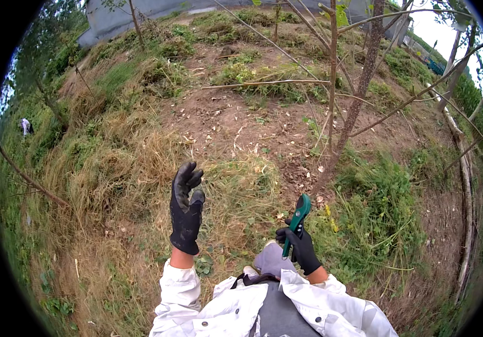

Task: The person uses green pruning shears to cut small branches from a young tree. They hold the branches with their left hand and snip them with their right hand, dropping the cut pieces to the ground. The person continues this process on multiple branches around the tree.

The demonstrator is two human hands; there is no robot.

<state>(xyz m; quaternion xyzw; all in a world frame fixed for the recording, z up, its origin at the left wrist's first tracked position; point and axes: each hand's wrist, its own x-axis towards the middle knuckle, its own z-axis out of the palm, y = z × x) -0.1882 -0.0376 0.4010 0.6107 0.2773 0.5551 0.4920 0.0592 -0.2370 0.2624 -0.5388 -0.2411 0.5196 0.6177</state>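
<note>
My right hand (302, 248), in a black work glove, grips a green-handled cutting tool (297, 223) that looks like a ratchet pipe cutter or pruner. Its head points up and away from me, close to the foot of a thin tree trunk (353, 113). My left hand (186, 206), also gloved in black, is raised over dry grass with its fingers apart and curled, holding nothing. Below the hands lies a patch of cut, yellowing grass (233, 189). My shoes and grey trouser leg (273, 257) show between my arms.
Bare branches (414, 99) spread from the trunk at the right, and one thin stick (262, 83) crosses ahead. A long pale log (467, 202) lies at far right. Green weeds (376, 198) grow beside the trunk. A grey wall (140, 19) stands behind; a distant person (25, 126) is at far left.
</note>
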